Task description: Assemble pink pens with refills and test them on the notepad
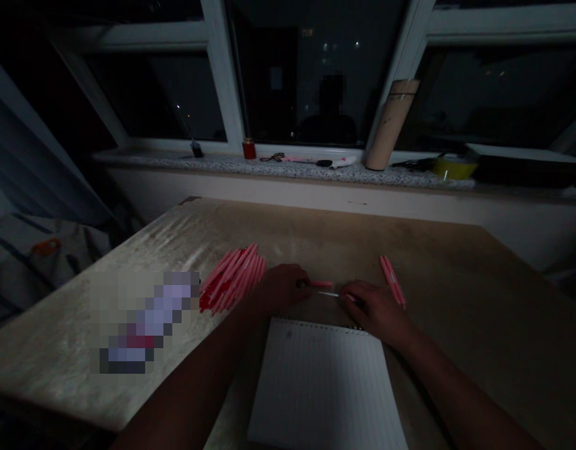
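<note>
Above the notepad, my left hand point(285, 286) is closed on a pink pen piece point(322, 284) that sticks out to the right; whether it is a cap or a barrel I cannot tell. My right hand point(370, 306) pinches a pen point(329, 294) whose thin white end points left, with a bit of pink showing at the fingers. The two pieces are apart, close to each other. A pile of pink pens point(236, 275) lies just left of my left hand. Several more pink pens point(392, 281) lie together beyond my right hand. Below the hands is a lined spiral notepad point(328, 381).
A blurred-out long object point(152, 322) lies on the left of the table point(438, 256). On the windowsill point(213, 164) are a red jar point(249, 149), a leaning cardboard tube point(392, 125) and a yellow tape roll point(454, 167). The room is dim.
</note>
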Motion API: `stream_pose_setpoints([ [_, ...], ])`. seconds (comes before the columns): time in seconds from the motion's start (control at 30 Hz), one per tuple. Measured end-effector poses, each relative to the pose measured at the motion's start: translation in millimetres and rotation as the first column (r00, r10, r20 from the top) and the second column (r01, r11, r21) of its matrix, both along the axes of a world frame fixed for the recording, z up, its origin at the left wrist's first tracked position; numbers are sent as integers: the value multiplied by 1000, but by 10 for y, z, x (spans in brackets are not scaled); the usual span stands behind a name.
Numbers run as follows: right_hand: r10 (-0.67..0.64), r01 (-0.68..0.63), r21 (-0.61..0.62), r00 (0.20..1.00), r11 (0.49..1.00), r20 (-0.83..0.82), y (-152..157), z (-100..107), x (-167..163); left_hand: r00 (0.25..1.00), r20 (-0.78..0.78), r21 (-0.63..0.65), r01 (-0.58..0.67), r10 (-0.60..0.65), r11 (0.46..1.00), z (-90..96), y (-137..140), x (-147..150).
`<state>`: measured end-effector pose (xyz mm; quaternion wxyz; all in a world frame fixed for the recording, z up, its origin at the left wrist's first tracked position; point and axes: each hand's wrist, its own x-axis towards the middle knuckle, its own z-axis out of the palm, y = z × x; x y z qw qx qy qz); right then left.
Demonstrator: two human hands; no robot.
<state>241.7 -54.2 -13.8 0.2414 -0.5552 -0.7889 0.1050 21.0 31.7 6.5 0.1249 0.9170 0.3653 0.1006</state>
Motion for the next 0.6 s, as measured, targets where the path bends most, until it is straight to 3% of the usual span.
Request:
stream_pose_setpoints([
  [0.23, 56, -56, 6, 998, 998, -14, 1, 0, -28, 988, -53, -8, 144, -144, 990, 9, -49, 39],
  [0.47, 17, -17, 7, 1000, 1000, 1, -7, 42, 20, 998, -6, -11, 68, -68, 998, -8, -13, -6],
  [0.6, 52, -52, 5, 999, 999, -10, -6, 33, -20, 988, 6, -28, 154, -153, 988, -1, -76, 47],
])
